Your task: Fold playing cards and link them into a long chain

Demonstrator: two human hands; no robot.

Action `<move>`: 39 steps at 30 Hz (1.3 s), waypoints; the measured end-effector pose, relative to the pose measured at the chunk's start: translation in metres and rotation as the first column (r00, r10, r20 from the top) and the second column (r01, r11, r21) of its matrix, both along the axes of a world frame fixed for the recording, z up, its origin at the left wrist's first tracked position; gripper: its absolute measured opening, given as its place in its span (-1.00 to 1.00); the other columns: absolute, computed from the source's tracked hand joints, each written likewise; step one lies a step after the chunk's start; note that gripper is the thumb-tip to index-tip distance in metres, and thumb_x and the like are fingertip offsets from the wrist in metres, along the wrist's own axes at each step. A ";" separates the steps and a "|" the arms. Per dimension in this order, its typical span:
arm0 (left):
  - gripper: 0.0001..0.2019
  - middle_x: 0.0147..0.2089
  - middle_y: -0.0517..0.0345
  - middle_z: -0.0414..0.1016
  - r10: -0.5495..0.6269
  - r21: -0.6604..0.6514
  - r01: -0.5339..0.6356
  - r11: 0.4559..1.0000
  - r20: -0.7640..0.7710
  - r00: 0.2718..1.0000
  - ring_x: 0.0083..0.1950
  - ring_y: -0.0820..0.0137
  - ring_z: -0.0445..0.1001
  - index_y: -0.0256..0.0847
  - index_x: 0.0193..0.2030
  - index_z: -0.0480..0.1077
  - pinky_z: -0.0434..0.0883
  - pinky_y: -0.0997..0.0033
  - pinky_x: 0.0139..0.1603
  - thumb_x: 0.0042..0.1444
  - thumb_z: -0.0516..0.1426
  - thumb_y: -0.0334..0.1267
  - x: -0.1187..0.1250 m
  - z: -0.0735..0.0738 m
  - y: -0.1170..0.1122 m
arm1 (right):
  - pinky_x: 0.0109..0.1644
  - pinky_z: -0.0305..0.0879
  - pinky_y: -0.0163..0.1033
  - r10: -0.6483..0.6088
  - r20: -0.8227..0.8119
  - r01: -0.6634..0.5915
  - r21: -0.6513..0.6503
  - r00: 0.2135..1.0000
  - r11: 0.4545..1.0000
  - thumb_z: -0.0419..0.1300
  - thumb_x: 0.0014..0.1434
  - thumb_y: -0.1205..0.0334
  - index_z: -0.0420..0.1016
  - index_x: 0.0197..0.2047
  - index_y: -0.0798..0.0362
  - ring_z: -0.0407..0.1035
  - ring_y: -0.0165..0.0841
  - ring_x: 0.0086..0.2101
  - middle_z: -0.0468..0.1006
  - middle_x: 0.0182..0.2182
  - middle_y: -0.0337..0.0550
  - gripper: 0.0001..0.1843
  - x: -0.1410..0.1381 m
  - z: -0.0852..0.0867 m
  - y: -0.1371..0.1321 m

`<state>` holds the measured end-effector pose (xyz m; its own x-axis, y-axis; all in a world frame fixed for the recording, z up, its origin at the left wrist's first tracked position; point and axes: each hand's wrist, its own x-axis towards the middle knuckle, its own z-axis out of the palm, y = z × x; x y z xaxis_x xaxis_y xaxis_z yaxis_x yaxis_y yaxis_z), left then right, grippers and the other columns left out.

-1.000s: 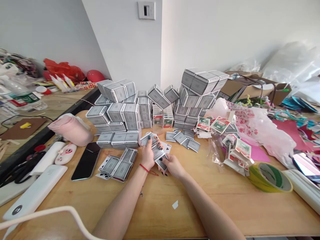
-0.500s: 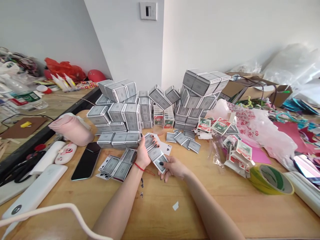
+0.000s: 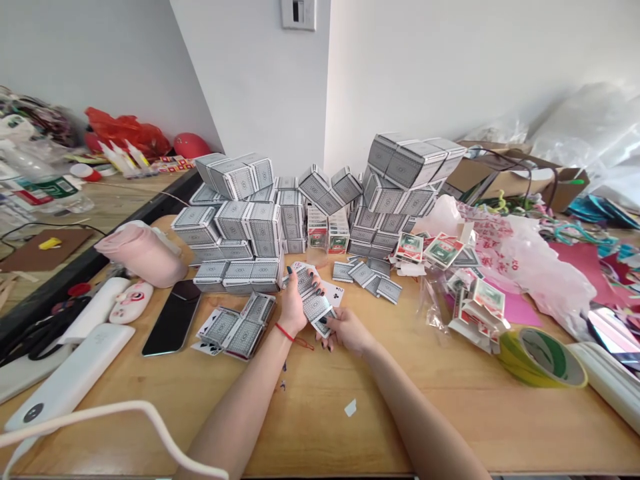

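Some grey-backed cards [image 3: 317,307], held between both hands, pattern up; exact count hidden by fingers. Left hand [image 3: 295,305] grasping their left side, thumb raised along the near edge, fingers curled over the far one. Right hand [image 3: 347,331] pinching the near right corner, thumb on top, other fingers below.

Handling, judged by look: very light, springy thin stock, sheen suggests slick faces. Will bend easily; a hard squeeze would likely crease it, and loose layers could slide apart. Best hold: flat pinch at edges or corners, broad support beneath, pressure spread rather than at one point.

Just beyond the left fingers: a two of clubs [image 3: 335,293], face up; whether it touches the held cards, cannot tell. Beyond and right of the right hand: flat card packets [image 3: 369,279], overlapping. Left of the left hand: a folded card bundle [image 3: 242,331], lying on the tabletop [image 3: 425,413]. Beyond the left hand: stacked card blocks [image 3: 241,270], looking firmer, though a knock might topple them.
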<state>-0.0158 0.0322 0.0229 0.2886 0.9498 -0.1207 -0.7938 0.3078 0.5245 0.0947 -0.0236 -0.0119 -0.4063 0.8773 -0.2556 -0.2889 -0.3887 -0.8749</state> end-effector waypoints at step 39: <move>-0.72 -0.29 -0.05 0.46 -0.095 -0.043 0.098 0.994 0.065 0.993 -0.16 0.18 0.45 -0.28 -0.31 0.32 0.33 0.05 -0.07 -0.05 0.11 -0.08 -0.014 0.005 -0.003 | -0.71 0.18 -0.43 0.085 0.060 -0.089 0.069 0.995 0.994 0.17 -0.03 0.02 0.14 -0.36 0.07 0.35 -0.45 -0.69 0.50 -0.62 -0.23 -0.65 0.010 0.006 0.003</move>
